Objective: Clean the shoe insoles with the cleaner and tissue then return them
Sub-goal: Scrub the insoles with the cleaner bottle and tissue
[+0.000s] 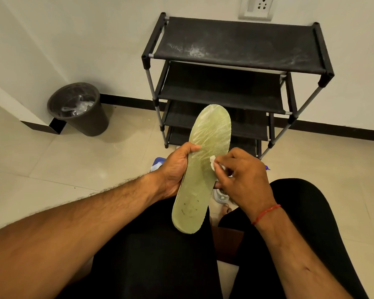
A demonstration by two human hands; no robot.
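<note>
A long pale green insole (205, 156) stands tilted above my lap, its toe end pointing up and away. Streaks of white foam or wetness cover its upper half. My left hand (175, 169) grips the insole by its left edge, thumb on the face. My right hand (244, 171) pinches a small wad of white tissue (213, 163) against the insole's right edge near the middle. Below my hands a white shoe (220, 196) shows partly on the floor. A blue and white object (157, 164) peeks out behind my left hand; I cannot tell what it is.
A black four-tier shoe rack (235, 48) stands against the wall straight ahead, its shelves bare and the top dusty. A dark waste bin (80, 124) with a plastic liner sits at the left by the wall corner. My legs in black trousers fill the foreground over the beige tiles.
</note>
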